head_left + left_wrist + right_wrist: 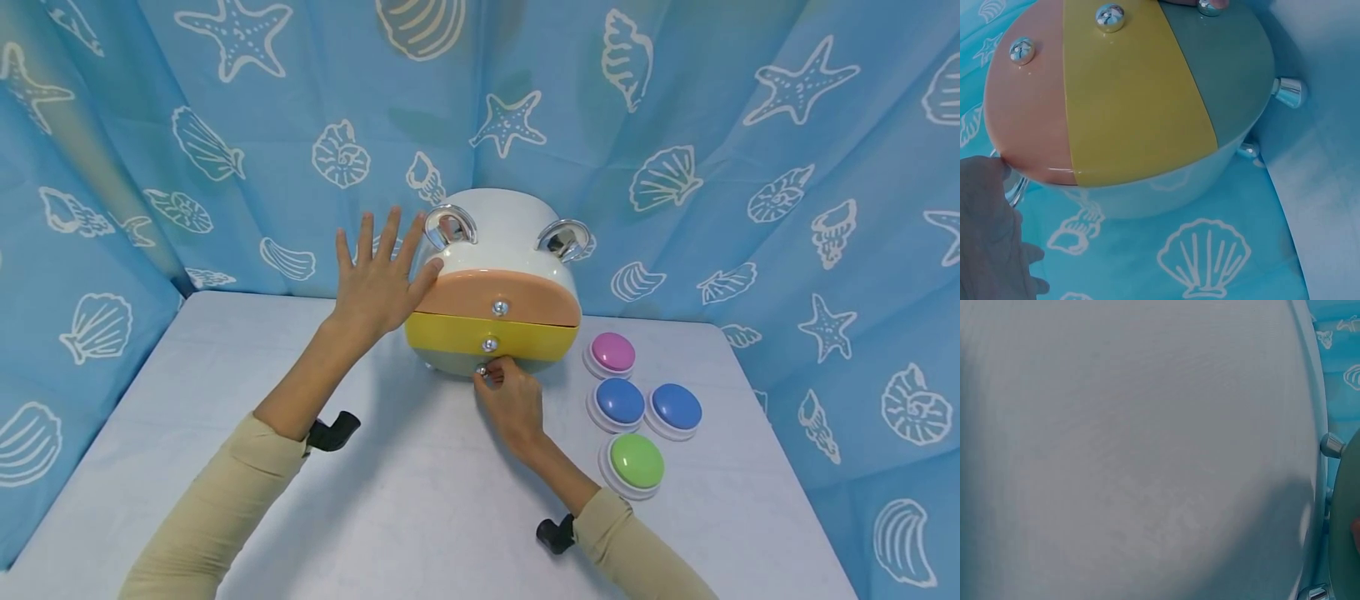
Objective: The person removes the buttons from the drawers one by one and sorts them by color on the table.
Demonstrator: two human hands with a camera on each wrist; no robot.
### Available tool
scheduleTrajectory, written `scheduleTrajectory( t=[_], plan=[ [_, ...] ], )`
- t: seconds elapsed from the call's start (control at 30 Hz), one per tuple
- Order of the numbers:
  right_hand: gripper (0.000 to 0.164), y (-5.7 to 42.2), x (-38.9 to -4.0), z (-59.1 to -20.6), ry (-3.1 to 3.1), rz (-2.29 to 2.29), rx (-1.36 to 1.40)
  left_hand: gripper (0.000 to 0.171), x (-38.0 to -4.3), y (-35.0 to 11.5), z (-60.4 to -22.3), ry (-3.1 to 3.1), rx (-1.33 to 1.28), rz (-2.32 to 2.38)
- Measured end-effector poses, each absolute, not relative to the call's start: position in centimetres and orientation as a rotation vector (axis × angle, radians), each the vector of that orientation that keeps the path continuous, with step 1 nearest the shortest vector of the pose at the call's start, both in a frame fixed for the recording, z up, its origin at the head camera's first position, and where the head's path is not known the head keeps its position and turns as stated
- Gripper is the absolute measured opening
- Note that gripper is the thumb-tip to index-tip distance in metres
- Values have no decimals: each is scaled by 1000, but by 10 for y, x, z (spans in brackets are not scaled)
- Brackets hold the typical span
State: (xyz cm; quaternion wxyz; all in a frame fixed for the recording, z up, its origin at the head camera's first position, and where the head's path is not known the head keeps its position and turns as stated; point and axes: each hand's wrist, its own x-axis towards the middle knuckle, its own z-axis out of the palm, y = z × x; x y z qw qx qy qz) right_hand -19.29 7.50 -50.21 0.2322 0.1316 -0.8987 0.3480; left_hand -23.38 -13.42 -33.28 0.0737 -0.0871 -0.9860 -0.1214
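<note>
White table [420,525]: drawer box [491,287] stands nr far edge, approx. mid, on small silver feet [1290,92]. R of box: pink btn [613,352] farthest back, then L blue btn [620,402] & R blue btn [677,407] just beside each other, green btn [637,461] nearest front; all 4 w/ round white bases [626,492]. Soft shadow [375,425] on tabletop L of box.

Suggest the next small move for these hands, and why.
I'd probably ease the bottom knob gently straight outward with the right hand. That hand is pinching the knob, the green drawer front looks flush with the yellow drawer front, and the left hand appears to touch the cabinet high on its side, which should help steady it.
</note>
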Motion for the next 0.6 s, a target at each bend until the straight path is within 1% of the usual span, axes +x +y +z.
scheduleTrajectory(
  t=[0.6],
  plan=[
    [15,74,-186,-502,-2444,1101,291,73,-230,-132,-331,-2956,-244,-365]
  ],
)
